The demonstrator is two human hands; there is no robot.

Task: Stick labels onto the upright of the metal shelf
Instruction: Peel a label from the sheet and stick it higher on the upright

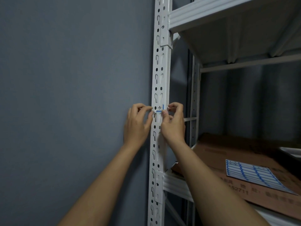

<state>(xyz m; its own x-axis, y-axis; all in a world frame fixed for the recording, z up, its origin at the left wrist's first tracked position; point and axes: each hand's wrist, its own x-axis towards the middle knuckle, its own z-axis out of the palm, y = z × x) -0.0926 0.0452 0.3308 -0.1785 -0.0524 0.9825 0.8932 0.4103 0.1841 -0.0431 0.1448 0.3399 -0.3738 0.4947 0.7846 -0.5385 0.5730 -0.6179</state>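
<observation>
Grey wall (73, 95) behind, both hands, left hand (138, 123) and right hand (172, 123), pinch the label (159, 108) ends against the white upright (160, 70); best kept level, then smoothed flat outward.

To the left of the upright (160, 79) there is only bare wall (73, 79), so that side is open along the post's full height. Both hands, the left hand (138, 123) and the right hand (173, 123), occupy the post at mid-height, one on each side. To the right, the upper shelf (211, 15) and lower beam (175, 183) bound an open bay. A cardboard box (244, 160) with a label sheet (254, 175) on top fills the bay's floor.
</observation>
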